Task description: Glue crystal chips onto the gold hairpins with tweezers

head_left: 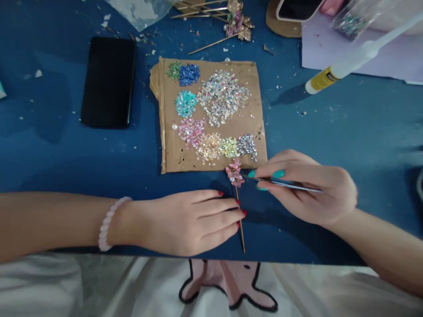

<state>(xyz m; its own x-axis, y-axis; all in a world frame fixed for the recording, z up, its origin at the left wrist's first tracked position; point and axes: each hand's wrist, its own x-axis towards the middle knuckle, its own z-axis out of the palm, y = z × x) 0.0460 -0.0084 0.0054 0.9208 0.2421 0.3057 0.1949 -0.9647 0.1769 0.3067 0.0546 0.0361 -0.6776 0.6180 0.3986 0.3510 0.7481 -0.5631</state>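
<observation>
My left hand [188, 222] reaches in from the left, palm down. Its fingers lie over the thin stick of a hairpin [242, 237] and hold it against the blue table; the thumb is hidden. At the hairpin's upper end sits a pink flower ornament [234, 175] with pearly beads, just below the cardboard's front edge. Pinched in my right hand [307, 185] is a pair of metal tweezers [291, 185], its tips at the ornament's right side. Whether the tips grip anything is too small to tell. Cardboard [211, 169] with sorted heaps of coloured chips lies above both hands.
A black phone [109, 83] lies to the left. At the back are more hairpins [211, 11] with gold leaves and a plastic bag [139, 11]. A glue bottle [330, 77] is at the right, near a purple sheet [317, 48]. Small scraps dot the table.
</observation>
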